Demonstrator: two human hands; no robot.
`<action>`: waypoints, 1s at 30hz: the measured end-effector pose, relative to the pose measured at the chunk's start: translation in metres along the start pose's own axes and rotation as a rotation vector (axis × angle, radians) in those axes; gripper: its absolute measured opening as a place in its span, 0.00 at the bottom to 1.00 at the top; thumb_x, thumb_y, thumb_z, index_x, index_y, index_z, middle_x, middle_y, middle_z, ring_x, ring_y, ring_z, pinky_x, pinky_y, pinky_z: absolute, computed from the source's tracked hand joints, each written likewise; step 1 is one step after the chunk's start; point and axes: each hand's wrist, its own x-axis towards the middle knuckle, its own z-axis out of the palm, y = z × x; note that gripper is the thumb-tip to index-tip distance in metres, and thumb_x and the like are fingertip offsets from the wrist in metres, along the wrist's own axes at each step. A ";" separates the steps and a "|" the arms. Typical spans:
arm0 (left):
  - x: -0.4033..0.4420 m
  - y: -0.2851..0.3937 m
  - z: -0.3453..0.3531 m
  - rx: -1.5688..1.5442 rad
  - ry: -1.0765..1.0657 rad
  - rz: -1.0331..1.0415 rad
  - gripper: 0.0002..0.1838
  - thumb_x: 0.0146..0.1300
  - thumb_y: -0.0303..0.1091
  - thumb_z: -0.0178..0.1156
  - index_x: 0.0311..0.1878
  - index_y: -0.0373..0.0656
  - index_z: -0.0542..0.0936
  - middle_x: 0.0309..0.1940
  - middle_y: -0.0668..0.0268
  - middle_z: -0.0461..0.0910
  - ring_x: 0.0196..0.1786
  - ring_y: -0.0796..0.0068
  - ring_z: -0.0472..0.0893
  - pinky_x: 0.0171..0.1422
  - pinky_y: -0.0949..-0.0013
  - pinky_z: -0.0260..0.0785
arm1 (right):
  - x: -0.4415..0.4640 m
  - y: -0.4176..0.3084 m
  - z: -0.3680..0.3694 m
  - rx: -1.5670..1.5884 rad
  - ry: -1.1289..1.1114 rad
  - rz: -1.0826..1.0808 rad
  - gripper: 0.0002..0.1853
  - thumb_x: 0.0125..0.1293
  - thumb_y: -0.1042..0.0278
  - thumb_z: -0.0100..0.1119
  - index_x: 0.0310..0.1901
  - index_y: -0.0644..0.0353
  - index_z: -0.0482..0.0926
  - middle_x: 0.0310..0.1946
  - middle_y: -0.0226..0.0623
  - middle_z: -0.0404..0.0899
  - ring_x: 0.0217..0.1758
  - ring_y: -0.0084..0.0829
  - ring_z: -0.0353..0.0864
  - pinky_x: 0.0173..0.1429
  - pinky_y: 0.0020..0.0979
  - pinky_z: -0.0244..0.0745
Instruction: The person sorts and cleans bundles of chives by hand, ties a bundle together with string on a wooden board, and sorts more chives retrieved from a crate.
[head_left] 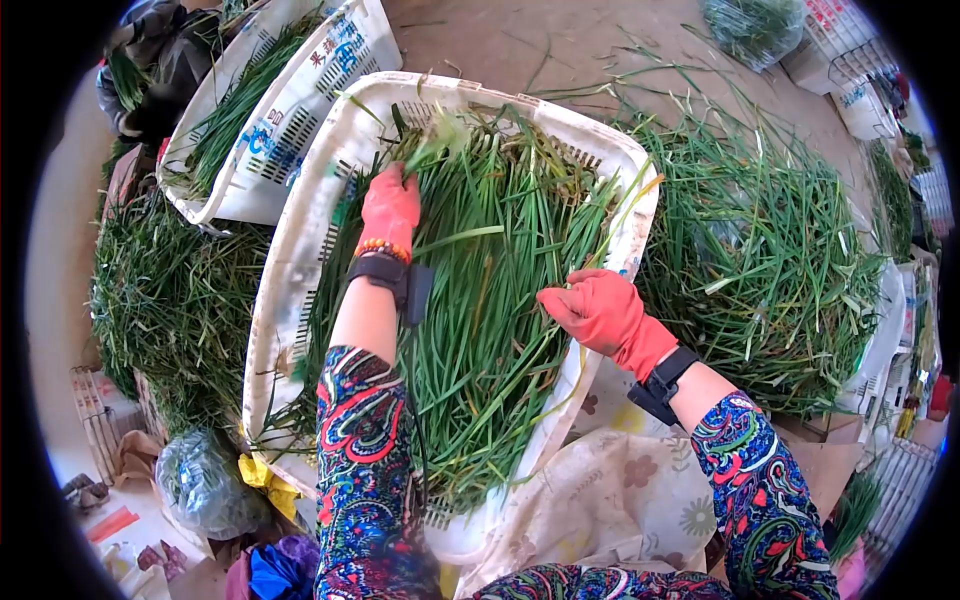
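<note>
Long green garlic chives [470,300] fill a large white plastic crate [275,290] in front of me. My left hand [390,208], in a pinkish-red rubber glove, is closed over the crate's upper left part. Blurred green blades show at its fingertips. Over the crate's right rim, my right hand [605,318], in a matching glove, is closed in a pinch. A thin yellowish chive blade [625,215] runs down to its thumb and forefinger. Both wrists carry dark straps, and a bead bracelet [384,250] circles the left one.
A second white crate [310,110] with chives stands tilted at the upper left. Loose chives are heaped on the right [760,270] and the left [180,310]. Flower-patterned cloth [620,490] lies before me. A clear plastic bag [210,480] sits at the lower left.
</note>
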 end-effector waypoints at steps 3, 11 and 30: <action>-0.013 0.004 -0.035 -0.536 -0.040 -0.041 0.17 0.61 0.38 0.54 0.48 0.37 0.72 0.33 0.59 0.79 0.28 0.69 0.79 0.34 0.70 0.71 | -0.002 0.001 0.004 0.020 0.012 0.028 0.09 0.52 0.72 0.55 0.37 0.53 0.78 0.18 0.26 0.73 0.21 0.28 0.74 0.43 0.33 0.77; -0.156 0.106 -0.173 -1.017 -0.625 -0.192 0.14 0.60 0.34 0.56 0.47 0.39 0.71 0.28 0.63 0.78 0.18 0.80 0.75 0.22 0.78 0.69 | 0.008 -0.026 -0.027 1.382 0.267 0.616 0.28 0.67 0.50 0.42 0.62 0.60 0.63 0.54 0.36 0.71 0.55 0.25 0.71 0.58 0.27 0.64; -0.428 0.228 -0.194 -1.404 -0.986 -0.241 0.15 0.64 0.36 0.51 0.51 0.39 0.68 0.42 0.57 0.77 0.33 0.63 0.81 0.36 0.68 0.75 | -0.170 -0.171 -0.252 1.278 0.180 0.861 0.18 0.65 0.57 0.44 0.49 0.57 0.77 0.39 0.29 0.80 0.33 0.16 0.77 0.31 0.15 0.60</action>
